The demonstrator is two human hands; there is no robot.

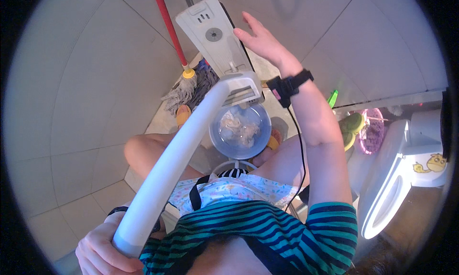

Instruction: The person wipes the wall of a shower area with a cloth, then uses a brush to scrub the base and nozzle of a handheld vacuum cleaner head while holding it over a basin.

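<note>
A white appliance runs diagonally up the view, with a long thick tube handle (177, 155) and a flat rectangular head (203, 33) bearing slots and a round grey disc. Its exact kind I cannot make out. My left hand (107, 248) is wrapped round the handle's lower end. Near the right edge of the head, my right hand (263, 43) has its fingers stretched out; whether they touch it I cannot tell. Below the head's joint, between my feet, stands a blue-grey basin (216, 143) with pale wet cloth (246, 131) in it.
A mop (184, 91) with a red handle and grey strands leans at the far left wall. On the right stand a white toilet (389, 203), a pink basket (374, 141) and green slippers (353, 124). A black cable (301, 146) hangs from my right wrist.
</note>
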